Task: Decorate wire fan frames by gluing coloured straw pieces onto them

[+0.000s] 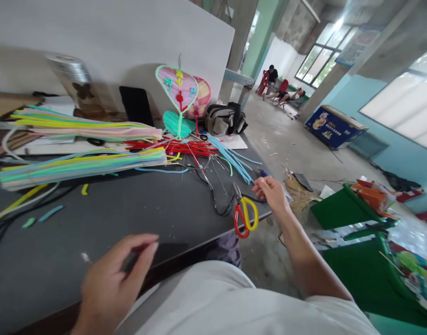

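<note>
My right hand [272, 193] reaches out to the table's right corner, fingers pinched around a small blue-tipped object [263, 173] that I cannot name. Just left of it lie scissors [244, 215] with red and yellow handles, near the table edge. My left hand [119, 279] hovers over the near edge of the dark table [95, 232], fingers curled together around something thin and dark that blur hides. Bundles of pastel pipe cleaners [77, 165] lie across the table. A pink craft fan with green rim [178, 90] stands at the back.
Red pipe cleaners [171, 146], blue ones [234, 160] and thin wires [213, 186] clutter the middle. A silver cylinder [72, 79], a black bag [225, 118] and a white board stand behind. Green bins [360, 232] sit right on the floor. People sit far back.
</note>
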`<state>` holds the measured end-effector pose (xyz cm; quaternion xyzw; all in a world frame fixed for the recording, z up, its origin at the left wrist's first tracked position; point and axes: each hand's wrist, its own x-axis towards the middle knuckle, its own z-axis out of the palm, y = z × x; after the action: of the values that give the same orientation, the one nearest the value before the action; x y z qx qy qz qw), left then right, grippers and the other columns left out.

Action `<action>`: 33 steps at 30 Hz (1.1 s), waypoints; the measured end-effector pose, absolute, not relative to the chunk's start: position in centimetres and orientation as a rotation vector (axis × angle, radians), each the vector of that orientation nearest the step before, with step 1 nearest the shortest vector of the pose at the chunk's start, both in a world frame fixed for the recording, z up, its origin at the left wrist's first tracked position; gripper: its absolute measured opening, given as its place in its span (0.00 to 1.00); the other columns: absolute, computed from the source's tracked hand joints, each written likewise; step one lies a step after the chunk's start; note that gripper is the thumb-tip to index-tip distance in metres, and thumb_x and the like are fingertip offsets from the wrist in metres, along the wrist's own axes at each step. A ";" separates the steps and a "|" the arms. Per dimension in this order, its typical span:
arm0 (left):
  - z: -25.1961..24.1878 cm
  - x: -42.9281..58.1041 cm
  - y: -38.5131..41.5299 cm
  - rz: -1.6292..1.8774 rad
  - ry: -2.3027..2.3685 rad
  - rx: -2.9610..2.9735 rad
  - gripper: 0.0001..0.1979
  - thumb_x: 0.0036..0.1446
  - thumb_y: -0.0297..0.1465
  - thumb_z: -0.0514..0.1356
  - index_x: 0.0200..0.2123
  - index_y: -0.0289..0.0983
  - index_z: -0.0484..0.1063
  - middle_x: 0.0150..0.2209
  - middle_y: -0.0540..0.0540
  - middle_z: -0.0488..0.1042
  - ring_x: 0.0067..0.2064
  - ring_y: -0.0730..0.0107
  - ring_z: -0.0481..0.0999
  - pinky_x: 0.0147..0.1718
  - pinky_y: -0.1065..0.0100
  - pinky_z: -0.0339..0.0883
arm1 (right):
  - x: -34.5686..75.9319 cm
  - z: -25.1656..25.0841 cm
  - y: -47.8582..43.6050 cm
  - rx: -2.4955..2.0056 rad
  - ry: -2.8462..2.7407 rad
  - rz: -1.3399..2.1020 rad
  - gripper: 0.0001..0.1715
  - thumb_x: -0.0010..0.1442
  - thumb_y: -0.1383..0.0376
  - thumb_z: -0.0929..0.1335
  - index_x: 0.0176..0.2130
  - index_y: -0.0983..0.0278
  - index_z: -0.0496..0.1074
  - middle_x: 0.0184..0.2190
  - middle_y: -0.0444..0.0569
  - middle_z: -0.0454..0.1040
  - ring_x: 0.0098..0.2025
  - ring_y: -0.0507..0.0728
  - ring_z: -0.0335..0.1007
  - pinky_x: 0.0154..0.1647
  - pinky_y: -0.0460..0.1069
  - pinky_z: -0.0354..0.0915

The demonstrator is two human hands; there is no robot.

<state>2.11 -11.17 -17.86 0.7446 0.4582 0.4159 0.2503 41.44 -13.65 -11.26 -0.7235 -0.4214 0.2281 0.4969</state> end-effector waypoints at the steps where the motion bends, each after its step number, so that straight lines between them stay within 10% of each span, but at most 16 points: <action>1: -17.3 3.9 -11.1 1.094 1.158 2.047 0.08 0.63 0.40 0.61 0.39 0.44 0.78 0.36 0.49 0.82 0.35 0.63 0.81 0.34 0.68 0.75 | 40.8 -11.8 -14.3 -1.775 -1.026 0.546 0.30 0.54 0.39 0.71 0.32 0.63 0.73 0.25 0.47 0.76 0.24 0.52 0.68 0.25 0.46 0.61; 8: -15.9 14.3 -13.1 0.532 0.641 1.911 0.08 0.62 0.32 0.61 0.44 0.40 0.76 0.39 0.45 0.82 0.35 0.65 0.81 0.33 0.68 0.73 | 39.6 -15.2 -17.2 -1.947 -1.003 0.627 0.22 0.41 0.54 0.78 0.33 0.62 0.74 0.20 0.38 0.70 0.21 0.50 0.61 0.22 0.45 0.56; 14: -17.0 16.9 -13.8 0.488 0.751 1.496 0.29 0.60 0.38 0.63 0.62 0.37 0.66 0.55 0.35 0.77 0.45 0.60 0.80 0.41 0.62 0.74 | 39.3 -13.1 -18.1 -1.815 -0.979 0.789 0.20 0.49 0.51 0.73 0.36 0.64 0.76 0.23 0.44 0.76 0.20 0.50 0.62 0.19 0.44 0.54; 19: -15.5 16.6 -13.6 0.366 0.556 1.070 0.25 0.55 0.49 0.67 0.44 0.32 0.74 0.37 0.41 0.80 0.33 0.67 0.78 0.31 0.68 0.70 | 36.0 -12.1 -18.4 -1.689 -1.059 0.888 0.16 0.57 0.54 0.72 0.39 0.63 0.76 0.25 0.45 0.78 0.19 0.49 0.62 0.20 0.45 0.59; 26: -14.3 14.1 -13.4 0.545 0.666 0.873 0.20 0.54 0.42 0.69 0.40 0.32 0.74 0.30 0.44 0.78 0.30 0.69 0.77 0.29 0.70 0.68 | 30.5 -14.0 -19.5 -1.692 -1.739 -0.094 0.12 0.65 0.62 0.69 0.47 0.62 0.76 0.44 0.56 0.79 0.47 0.63 0.75 0.51 0.59 0.70; 33: -14.9 9.0 -13.9 0.739 0.745 1.354 0.15 0.65 0.41 0.60 0.38 0.34 0.77 0.36 0.42 0.81 0.37 0.64 0.78 0.40 0.64 0.72 | 27.7 -15.3 -17.3 -1.772 -1.782 0.575 0.29 0.66 0.62 0.65 0.64 0.62 0.61 0.43 0.51 0.79 0.40 0.59 0.78 0.41 0.53 0.72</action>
<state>8.98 -13.87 -14.92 0.5974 0.3284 0.3259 0.6550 27.67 -17.35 -15.27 -0.6602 -0.6639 0.2143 0.2782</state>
